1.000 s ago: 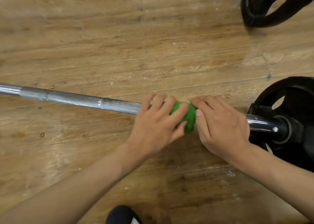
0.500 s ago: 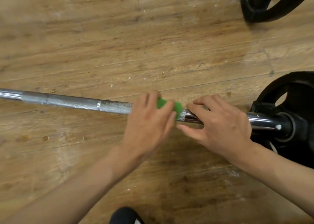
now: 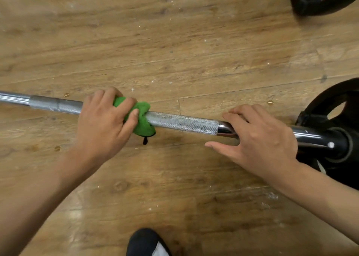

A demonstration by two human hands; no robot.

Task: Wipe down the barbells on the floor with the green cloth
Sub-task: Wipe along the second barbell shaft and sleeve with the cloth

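Gripping the green cloth point(image 3: 142, 119), our left hand point(image 3: 103, 123) had its fingers curled round it and round the barbell point(image 3: 182, 122). The cloth was wrapped on the rough grey part of the bar, and a small black tag hung under it. Our right hand point(image 3: 260, 139) lay on the shiny part of the bar, near the black weight plate point(image 3: 320, 104) at its end. Its fingers were loose and laid over the bar, with the thumb stuck out to the side. The barbell lay across the wooden floor point(image 3: 174, 42). Another black plate point(image 3: 310, 5) sat far off in the top corner. A dark shoe point(image 3: 143, 240) showed at the bottom.
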